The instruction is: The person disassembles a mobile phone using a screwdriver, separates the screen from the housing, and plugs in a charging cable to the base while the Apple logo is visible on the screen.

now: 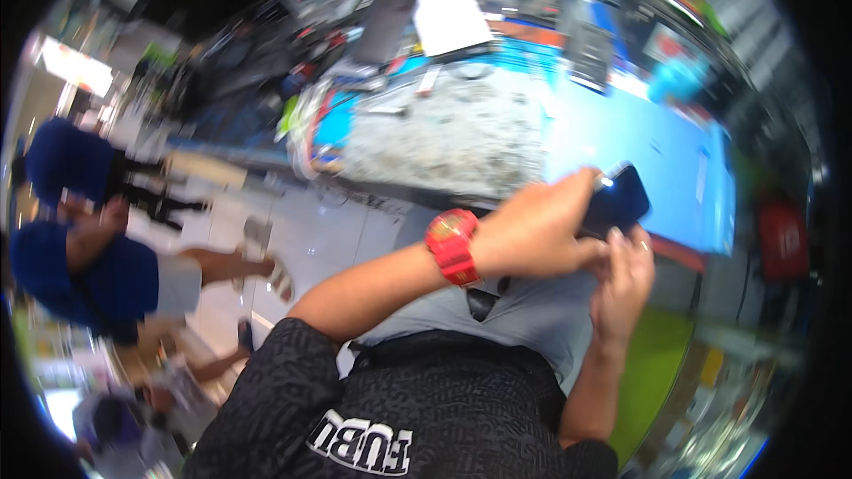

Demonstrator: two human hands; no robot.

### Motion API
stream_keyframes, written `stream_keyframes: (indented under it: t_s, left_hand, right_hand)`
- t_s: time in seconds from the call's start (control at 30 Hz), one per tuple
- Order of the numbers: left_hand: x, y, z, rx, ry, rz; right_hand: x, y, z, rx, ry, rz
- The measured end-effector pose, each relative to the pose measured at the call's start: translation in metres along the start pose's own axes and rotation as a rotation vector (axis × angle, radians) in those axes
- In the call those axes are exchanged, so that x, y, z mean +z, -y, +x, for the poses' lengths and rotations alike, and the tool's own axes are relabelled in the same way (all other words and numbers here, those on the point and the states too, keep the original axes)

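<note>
My left hand [550, 222], below a red wristwatch [451, 247], grips a dark smartphone [621, 195] over the front edge of a blue mat [683, 168]. My right hand [626, 279] is at the phone's lower end, its fingers closed against it. The phone is tilted, with light glinting on its dark face. A grey, speckled work pad [444, 137] lies to the left of the blue mat.
The cluttered bench holds a white square item [448, 13], a dark slab [382, 27] and cables [306, 133]. A green seat [652, 355] is at my right, a red object [781, 239] beyond. People in blue tops [71, 164] stand on the tiled floor at left.
</note>
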State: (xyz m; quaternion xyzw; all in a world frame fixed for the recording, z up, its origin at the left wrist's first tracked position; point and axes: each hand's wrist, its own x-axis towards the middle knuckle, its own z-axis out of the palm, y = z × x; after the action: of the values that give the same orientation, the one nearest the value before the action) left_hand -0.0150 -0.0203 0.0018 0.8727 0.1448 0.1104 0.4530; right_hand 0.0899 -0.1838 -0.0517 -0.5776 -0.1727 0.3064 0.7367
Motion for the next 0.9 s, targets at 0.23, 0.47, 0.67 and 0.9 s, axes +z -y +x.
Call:
stream_keyframes:
  t_s: [0.23, 0.47, 0.67, 0.9]
  left_hand:
    - [0.059, 0.046, -0.156, -0.419, -0.106, -1.669]
    - [0.041, 0.091, -0.265, -0.416, -0.227, -1.991]
    - [-0.02, 0.123, -0.325, -0.23, -0.525, -1.874]
    - [-0.058, 0.146, -0.347, -0.094, -1.01, -1.979]
  right_hand:
    - [0.023, -0.024, -0.057, 0.44, 0.421, -0.032]
    - [0.125, -0.062, -0.085, 0.35, 0.736, -0.543]
    - [0.211, -0.098, -0.054, -0.203, 0.753, -0.865]
    - [0.286, -0.199, -0.045, -0.224, 0.779, -1.024]
